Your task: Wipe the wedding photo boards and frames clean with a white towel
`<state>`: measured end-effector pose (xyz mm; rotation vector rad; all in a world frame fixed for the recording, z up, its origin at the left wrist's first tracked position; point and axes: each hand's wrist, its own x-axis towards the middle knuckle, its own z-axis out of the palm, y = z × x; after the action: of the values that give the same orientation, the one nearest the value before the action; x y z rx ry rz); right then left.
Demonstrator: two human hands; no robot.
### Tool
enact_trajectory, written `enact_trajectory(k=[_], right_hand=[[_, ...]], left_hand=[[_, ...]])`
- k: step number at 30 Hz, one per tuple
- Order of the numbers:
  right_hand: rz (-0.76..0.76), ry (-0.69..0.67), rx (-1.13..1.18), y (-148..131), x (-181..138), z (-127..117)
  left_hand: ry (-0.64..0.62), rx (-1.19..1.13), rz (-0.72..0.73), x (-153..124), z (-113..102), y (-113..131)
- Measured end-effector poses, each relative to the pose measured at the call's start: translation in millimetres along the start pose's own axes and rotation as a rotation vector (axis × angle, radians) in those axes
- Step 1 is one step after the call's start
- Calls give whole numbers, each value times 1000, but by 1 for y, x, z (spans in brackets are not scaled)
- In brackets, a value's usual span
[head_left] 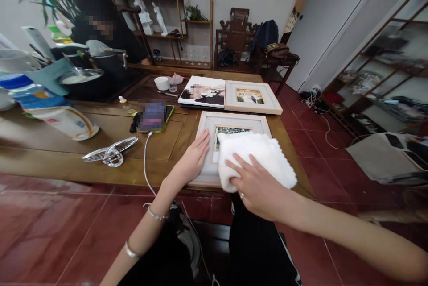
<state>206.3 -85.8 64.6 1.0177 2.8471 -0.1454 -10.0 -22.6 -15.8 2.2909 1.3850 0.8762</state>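
Note:
A picture frame with a pale wooden border and a small photo lies flat at the table's near edge. Against its left side rests my left hand, fingers stretched out along the border and holding nothing else. My right hand has its fingers bent over a fluffy white cloth, pressing it on the frame's glass. The cloth covers much of the frame's right half and hangs past its near right corner. My right thumb is partly hidden.
Behind the frame lie a second picture frame and a photo album. Left are a phone on a white cable, a clear hair claw, a dropper bottle and a wipes pack. A person sits across the table.

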Motion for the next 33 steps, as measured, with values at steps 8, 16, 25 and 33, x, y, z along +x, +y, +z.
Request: enact_trajectory(k=[8, 16, 25, 33], right_hand=[[232, 103, -4, 54, -43, 6], [192, 285, -54, 109, 41, -2], [-90, 267, -183, 74, 135, -3], [157, 139, -232, 127, 55, -13]], left_hand=[[-17, 44, 11, 0, 0, 0], [-18, 42, 54, 0, 4, -9], [-10, 44, 54, 2, 4, -15], [11, 12, 68, 1, 8, -18]])
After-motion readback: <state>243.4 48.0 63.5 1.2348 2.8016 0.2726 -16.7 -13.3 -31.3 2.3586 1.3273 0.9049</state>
